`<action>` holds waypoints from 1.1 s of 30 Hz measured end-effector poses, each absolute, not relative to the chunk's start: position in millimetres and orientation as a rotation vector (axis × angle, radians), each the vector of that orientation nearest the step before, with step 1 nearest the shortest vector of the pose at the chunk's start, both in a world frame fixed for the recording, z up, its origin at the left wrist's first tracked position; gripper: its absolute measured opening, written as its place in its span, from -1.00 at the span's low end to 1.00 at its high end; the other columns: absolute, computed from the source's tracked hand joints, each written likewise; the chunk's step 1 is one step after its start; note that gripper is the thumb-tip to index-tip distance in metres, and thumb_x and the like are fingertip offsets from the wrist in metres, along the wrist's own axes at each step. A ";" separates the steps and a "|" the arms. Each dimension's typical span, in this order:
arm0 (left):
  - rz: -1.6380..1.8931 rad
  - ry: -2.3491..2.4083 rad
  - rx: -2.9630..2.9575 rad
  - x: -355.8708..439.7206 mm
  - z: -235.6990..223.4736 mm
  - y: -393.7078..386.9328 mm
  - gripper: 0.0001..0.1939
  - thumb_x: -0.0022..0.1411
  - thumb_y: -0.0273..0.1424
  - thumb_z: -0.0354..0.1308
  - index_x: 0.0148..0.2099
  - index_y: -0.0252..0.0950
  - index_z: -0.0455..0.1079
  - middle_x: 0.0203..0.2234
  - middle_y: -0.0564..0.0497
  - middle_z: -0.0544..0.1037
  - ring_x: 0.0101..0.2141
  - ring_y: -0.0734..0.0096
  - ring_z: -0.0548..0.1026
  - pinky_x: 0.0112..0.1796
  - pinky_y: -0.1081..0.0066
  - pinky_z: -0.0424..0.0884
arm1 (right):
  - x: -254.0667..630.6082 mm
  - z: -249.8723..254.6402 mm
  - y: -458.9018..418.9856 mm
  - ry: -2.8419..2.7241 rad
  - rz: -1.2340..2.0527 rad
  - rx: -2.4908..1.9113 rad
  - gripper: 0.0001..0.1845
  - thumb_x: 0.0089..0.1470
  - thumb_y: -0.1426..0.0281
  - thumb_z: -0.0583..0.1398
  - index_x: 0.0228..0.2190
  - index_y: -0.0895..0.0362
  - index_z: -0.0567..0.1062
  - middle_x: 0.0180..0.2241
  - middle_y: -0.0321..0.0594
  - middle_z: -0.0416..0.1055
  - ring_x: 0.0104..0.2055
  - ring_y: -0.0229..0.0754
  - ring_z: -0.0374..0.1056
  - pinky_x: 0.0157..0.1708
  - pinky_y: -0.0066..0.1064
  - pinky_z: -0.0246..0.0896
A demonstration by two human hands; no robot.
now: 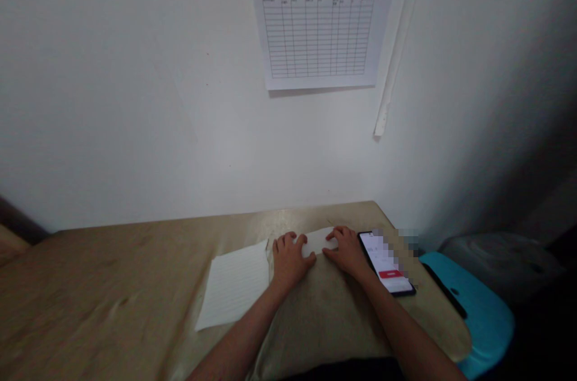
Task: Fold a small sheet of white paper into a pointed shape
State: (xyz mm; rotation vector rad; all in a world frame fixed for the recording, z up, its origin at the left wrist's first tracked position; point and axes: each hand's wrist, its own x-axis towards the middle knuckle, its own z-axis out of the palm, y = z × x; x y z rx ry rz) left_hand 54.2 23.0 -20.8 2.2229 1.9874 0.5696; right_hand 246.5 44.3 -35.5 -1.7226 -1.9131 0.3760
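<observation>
Fingers curled and spread, the left hand (291,256) and right hand (346,249) touch opposite ends of one white paper piece (319,242); whether they pinch it I cannot tell. I count one brown table (135,285), one turquoise object (489,318) past its right edge, one printed sheet (320,32) above its far edge, one lined sheet (234,285) beside my left feed-side hand, one phone (376,258) near the right edge; the paper piece lies toward the far edge.

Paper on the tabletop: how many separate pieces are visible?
2. A lined sheet lies to the left of the left hand; a smaller white piece is between that hand and the right hand. Others may be hidden underneath.
</observation>
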 end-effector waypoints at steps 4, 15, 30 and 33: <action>0.552 1.954 2.239 49.3 -21.5 25.4 -0.57 0.13 -0.14 0.23 0.06 -0.07 0.44 0.08 -0.09 0.37 0.11 -0.01 0.27 0.23 0.00 0.01 | 255.6 -40.8 52.2 -1.917 0.458 -1.702 -0.70 -0.01 0.39 0.30 -0.16 0.04 0.58 0.07 -0.13 0.35 0.19 0.02 0.20 0.21 -0.20 0.04; 0.462 1.801 2.248 25.7 -21.6 39.0 -0.52 0.09 -0.27 0.28 0.10 0.04 0.47 0.11 0.00 0.39 0.13 0.06 0.29 0.19 0.09 0.13 | 271.8 -47.8 61.1 -1.909 0.541 -1.590 -0.62 -0.04 0.58 0.20 -0.17 0.08 0.60 0.08 -0.16 0.42 0.18 -0.07 0.25 0.24 -0.22 0.05; 0.435 1.546 2.299 -3.1 -18.0 49.0 -0.49 0.00 -0.48 0.26 0.05 -0.06 0.50 0.14 0.04 0.45 0.15 0.14 0.35 0.18 0.19 0.21 | 274.1 -52.6 60.9 -1.862 0.498 -1.552 -0.46 -0.09 0.70 0.04 -0.14 0.12 0.59 0.04 -0.13 0.47 0.14 -0.12 0.29 0.22 -0.26 0.10; 0.436 1.501 2.326 -6.6 -18.2 48.8 -0.48 0.02 -0.51 0.23 0.06 -0.08 0.50 0.17 0.01 0.44 0.17 0.16 0.35 0.20 0.19 0.20 | 274.2 -52.9 61.0 -1.862 0.506 -1.564 -0.45 -0.11 0.71 0.04 -0.15 0.11 0.59 0.05 -0.15 0.46 0.14 -0.12 0.29 0.21 -0.27 0.10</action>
